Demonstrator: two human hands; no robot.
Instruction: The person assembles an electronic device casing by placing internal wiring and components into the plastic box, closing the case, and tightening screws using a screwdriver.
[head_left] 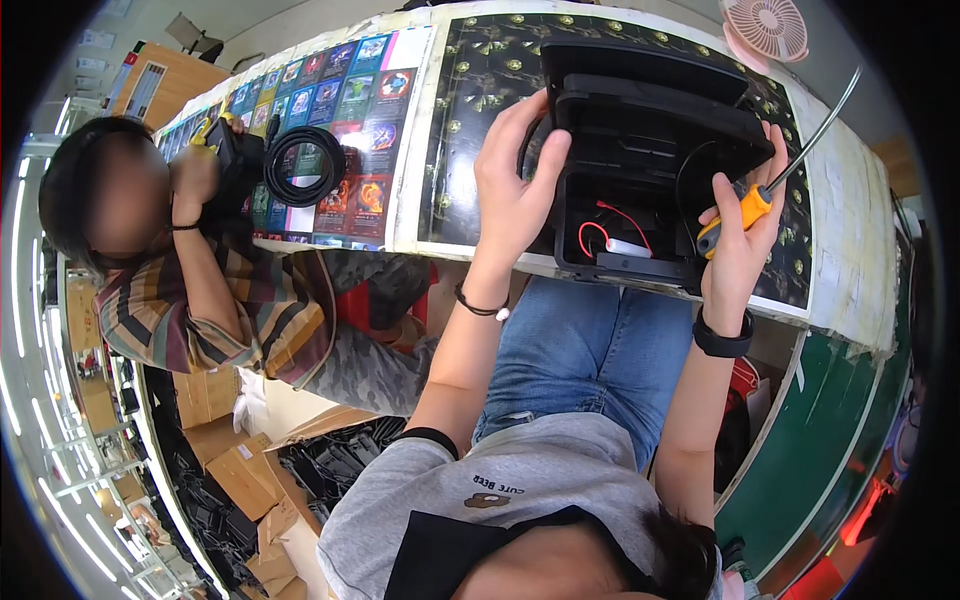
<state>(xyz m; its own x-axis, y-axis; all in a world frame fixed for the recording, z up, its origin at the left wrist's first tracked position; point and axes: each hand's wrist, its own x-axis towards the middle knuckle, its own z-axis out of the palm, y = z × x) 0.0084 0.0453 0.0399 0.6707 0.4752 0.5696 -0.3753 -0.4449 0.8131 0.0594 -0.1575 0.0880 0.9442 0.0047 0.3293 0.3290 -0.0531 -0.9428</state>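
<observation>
I find the black case [625,266] open on the table [850,225], directly in front of me, over a black patterned sheet [480,110], its lid [660,100] raised and tilted at the far side. My left hand [528,165] is clamped on the case's left edge, thumb in front, fingers behind. My right hand [740,215] is closed around a screwdriver [757,206] with a yellow and dark handle, its shaft pointing up and to the right; the fingertips reach the lid's right edge, though I cannot tell how firmly they press. Inside the case lie red wires [592,224] beside a small white block [629,248]. To my left, near a co-worker [215,310], a coiled black cable [278,172] is noted.
</observation>
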